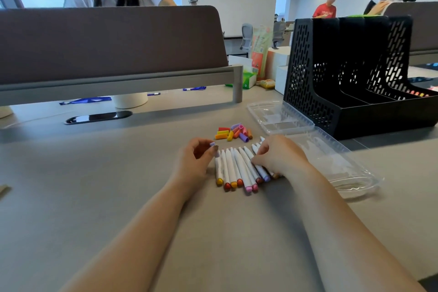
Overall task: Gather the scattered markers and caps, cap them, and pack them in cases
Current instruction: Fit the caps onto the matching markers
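Several white markers [237, 168] lie side by side on the grey desk, coloured ends toward me, tips uncapped and pointing away. Just beyond them sits a small pile of loose caps [233, 133] in red, orange, yellow, pink and purple. My left hand [195, 161] pinches a pale purple cap [212, 145] between thumb and fingers at the left end of the row. My right hand [277, 156] lies over the right end of the row, fingers curled down onto a marker there. An open clear plastic case [331, 163] lies to the right of the markers.
A black mesh file holder [350, 73] stands at the back right, right behind the case lid [279, 116]. A grey desk divider [111, 50] runs along the back left, with a black cable slot [99, 116] before it. Other people stand and sit beyond.
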The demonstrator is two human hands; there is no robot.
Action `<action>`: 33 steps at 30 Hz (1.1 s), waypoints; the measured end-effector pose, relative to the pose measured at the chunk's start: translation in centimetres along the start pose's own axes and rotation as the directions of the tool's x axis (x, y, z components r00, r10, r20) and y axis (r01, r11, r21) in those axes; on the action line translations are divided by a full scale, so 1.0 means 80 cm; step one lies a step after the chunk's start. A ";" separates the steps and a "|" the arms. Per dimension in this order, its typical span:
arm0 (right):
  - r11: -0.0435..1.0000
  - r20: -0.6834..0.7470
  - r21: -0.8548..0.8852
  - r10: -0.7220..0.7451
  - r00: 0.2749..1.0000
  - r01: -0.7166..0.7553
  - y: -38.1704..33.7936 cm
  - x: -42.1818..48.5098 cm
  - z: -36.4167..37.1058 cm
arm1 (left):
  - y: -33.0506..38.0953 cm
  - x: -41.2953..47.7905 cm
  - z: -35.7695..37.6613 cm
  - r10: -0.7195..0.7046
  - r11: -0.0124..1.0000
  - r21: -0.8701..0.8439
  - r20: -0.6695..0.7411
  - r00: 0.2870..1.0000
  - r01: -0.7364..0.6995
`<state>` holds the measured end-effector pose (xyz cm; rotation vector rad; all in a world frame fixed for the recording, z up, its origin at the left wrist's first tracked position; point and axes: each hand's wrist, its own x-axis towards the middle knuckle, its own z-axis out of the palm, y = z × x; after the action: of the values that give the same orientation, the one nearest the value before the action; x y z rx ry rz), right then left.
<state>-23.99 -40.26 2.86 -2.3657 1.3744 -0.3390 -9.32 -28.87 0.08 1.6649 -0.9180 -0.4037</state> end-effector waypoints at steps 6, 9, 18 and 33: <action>0.994 -0.025 -0.112 -0.020 0.999 0.018 -0.018 -0.005 0.011 | 0.008 -0.002 -0.006 -0.044 0.990 -0.137 -0.012 0.999 0.042; 0.989 -0.044 -0.142 -0.040 0.998 0.033 -0.024 -0.005 0.013 | 0.010 -0.001 -0.009 -0.066 0.985 -0.161 -0.026 0.997 0.061; 0.678 -0.008 0.724 -0.174 0.985 0.126 -0.044 -0.020 0.000 | 0.020 0.001 -0.021 -0.261 0.754 -0.633 -0.040 0.964 0.178; 0.548 0.060 0.832 -0.238 0.969 0.084 -0.037 -0.017 -0.005 | 0.017 0.004 -0.026 -0.367 0.586 -0.765 0.046 0.929 0.269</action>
<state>-22.54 -37.85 4.50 -1.6380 0.6497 -0.6556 -8.18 -27.82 2.03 1.0175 -0.2483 -0.8082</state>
